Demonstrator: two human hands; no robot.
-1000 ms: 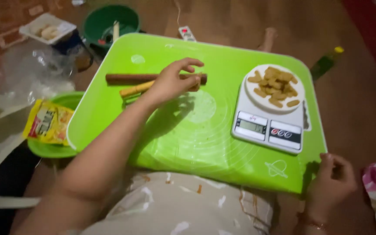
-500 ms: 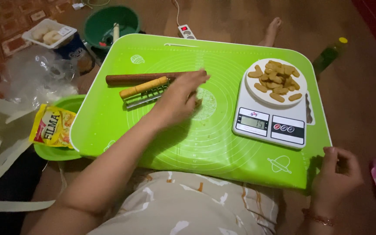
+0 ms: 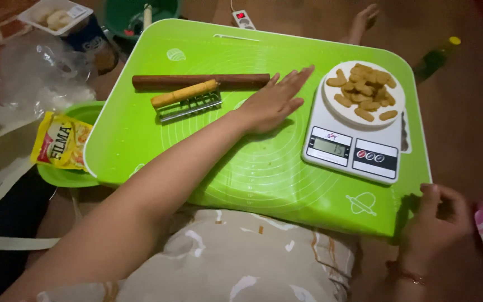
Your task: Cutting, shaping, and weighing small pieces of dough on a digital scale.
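We see a green mat (image 3: pixel 241 168) spread over a low table. On it lie a brown rolling pin (image 3: pixel 199 81), a yellow-handled cutter (image 3: pixel 185 99) and a white kitchen scale (image 3: pixel 356 131) bearing dough pieces (image 3: pixel 364 92).

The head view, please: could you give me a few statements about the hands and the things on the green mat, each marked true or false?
1. The left hand lies flat on the green mat. True.
2. The left hand grips the brown rolling pin. False: it is open, its fingertips just beyond the pin's end.
3. The white scale carries a heap of small tan dough pieces. True.
4. The yellow-handled cutter sits on the scale. False: it lies on the mat beside the rolling pin.
5. The right hand is at the mat's near right corner. True.
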